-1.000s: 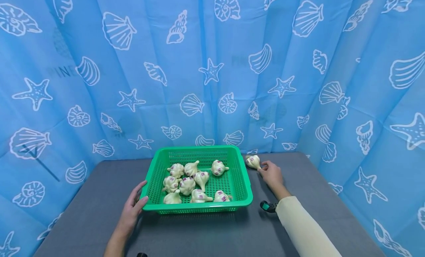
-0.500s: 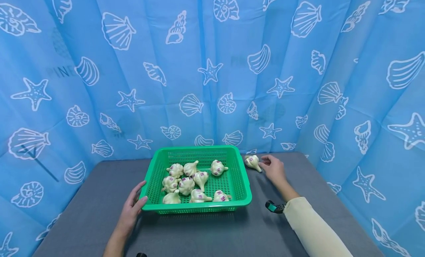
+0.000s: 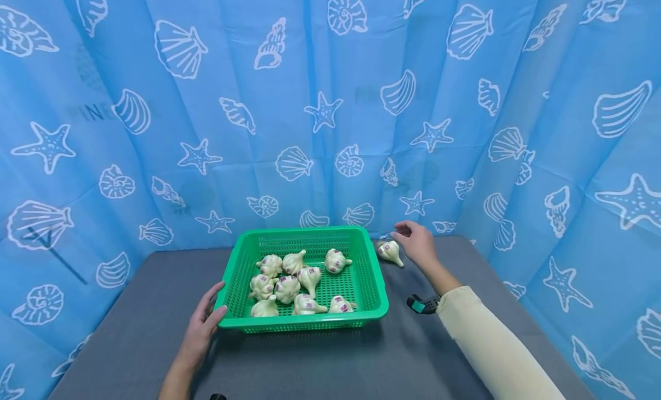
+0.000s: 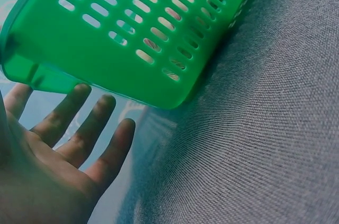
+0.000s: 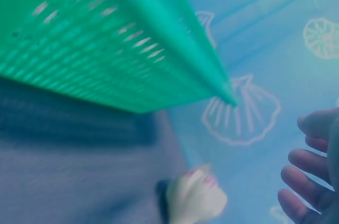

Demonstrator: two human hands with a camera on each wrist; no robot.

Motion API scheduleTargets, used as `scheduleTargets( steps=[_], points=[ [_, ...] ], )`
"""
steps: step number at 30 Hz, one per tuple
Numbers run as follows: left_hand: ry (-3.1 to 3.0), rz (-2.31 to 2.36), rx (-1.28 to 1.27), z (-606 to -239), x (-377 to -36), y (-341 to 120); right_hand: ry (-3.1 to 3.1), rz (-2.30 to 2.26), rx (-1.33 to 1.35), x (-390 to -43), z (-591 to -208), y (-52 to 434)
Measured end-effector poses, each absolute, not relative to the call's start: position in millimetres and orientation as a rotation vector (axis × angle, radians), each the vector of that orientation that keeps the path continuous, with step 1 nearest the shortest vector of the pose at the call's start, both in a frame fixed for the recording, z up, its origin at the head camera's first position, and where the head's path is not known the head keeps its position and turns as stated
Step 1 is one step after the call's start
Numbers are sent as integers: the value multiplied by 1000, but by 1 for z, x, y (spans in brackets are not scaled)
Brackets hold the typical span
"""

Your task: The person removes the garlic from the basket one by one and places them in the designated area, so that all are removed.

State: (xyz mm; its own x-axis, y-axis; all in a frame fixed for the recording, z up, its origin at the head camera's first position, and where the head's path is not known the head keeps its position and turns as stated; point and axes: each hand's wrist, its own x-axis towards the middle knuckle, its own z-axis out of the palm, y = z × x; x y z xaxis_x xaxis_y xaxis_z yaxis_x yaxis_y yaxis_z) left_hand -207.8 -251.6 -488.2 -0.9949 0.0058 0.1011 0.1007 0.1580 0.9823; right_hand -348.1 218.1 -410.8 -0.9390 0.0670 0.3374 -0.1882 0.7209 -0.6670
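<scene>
garlic bulb [image 3: 389, 252] lies just beside released right hand [image 3: 416, 244]; released left hand [image 3: 203, 325] touches basket [image 3: 379, 285].

A basket [image 3: 379, 285] is set in the middle of the table [image 3: 129, 331], near its back edge. Nine garlic bulbs [image 3: 289, 288] are kept in the basket. One more garlic bulb [image 3: 389, 252] is laid on the table, just right of the basket's back right corner. A curtain [image 3: 320, 101] is hung behind the table and along its sides.
</scene>
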Motion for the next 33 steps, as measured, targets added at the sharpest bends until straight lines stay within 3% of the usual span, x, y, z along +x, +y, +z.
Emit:
scheduleTargets(
  steps=[17, 33],
  points=[
    [-2338, -1948, -145, -492, -208, -253, -2698, 1269, 257, -368, -348, 168],
    [-2324, -1956, -145, -491, -207, -253, -2617, 1607, 242, -381, -377, 120]
  ],
)
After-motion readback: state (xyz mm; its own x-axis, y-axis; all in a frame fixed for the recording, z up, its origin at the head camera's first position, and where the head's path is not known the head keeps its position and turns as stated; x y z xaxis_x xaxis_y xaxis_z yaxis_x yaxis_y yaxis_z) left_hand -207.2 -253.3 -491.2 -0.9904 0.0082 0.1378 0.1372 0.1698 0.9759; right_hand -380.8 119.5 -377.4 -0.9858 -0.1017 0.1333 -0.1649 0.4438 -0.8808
